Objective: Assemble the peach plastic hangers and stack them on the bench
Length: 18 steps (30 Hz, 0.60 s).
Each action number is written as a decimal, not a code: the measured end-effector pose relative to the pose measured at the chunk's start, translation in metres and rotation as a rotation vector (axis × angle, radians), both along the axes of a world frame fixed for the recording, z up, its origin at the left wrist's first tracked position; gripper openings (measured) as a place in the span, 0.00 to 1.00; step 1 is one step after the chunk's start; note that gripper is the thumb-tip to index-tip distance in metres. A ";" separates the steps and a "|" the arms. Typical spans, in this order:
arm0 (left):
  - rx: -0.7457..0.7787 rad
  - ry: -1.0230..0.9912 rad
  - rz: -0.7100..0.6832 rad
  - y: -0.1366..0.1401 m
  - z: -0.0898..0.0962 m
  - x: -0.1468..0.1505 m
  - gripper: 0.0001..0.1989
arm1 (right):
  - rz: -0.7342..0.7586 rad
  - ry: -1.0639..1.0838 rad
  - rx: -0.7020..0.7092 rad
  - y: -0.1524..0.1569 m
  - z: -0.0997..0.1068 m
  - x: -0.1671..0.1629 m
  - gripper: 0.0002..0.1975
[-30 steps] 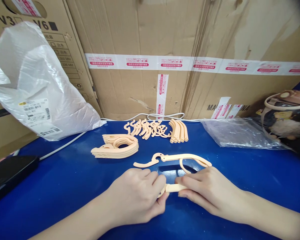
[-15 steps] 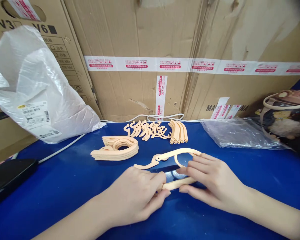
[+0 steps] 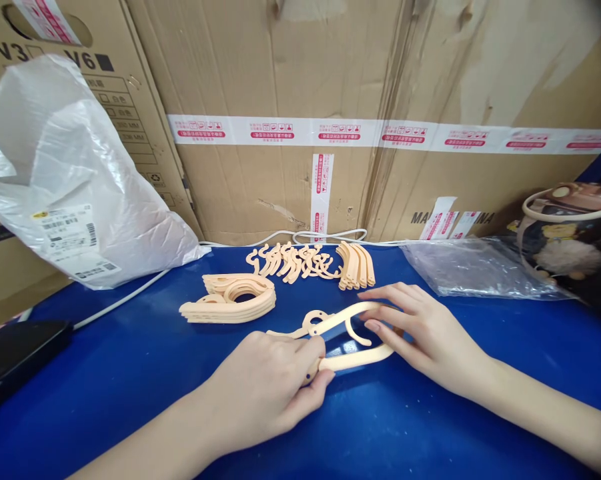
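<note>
Over blue tabletop [image 3: 410,427], cream hanger [image 3: 353,361] stretches sideways, bend seemingly pointing right.

Left hand [image 3: 275,383]: pinching a beige strip [image 3: 355,359]
Right hand [image 3: 423,327]: touching its curved end
Stacked beige pieces [image 3: 230,311]: on blue bench [image 3: 430,427]
Small hooks [image 3: 293,268]: beside curved bars [image 3: 349,267]

A white parcel [image 3: 80,190] and black device [image 3: 23,360] sit left, a transparent bag [image 3: 485,270] right, before cardboard boxes [image 3: 260,67].
</note>
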<state>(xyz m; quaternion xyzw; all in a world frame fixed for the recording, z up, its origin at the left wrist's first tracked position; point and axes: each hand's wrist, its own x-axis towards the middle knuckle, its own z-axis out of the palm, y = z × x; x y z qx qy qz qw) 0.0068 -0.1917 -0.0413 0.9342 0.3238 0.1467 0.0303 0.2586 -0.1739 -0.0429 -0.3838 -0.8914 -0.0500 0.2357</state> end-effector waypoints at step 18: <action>0.104 -0.051 -0.118 0.004 0.000 0.000 0.16 | -0.057 0.018 -0.121 0.005 -0.002 0.001 0.11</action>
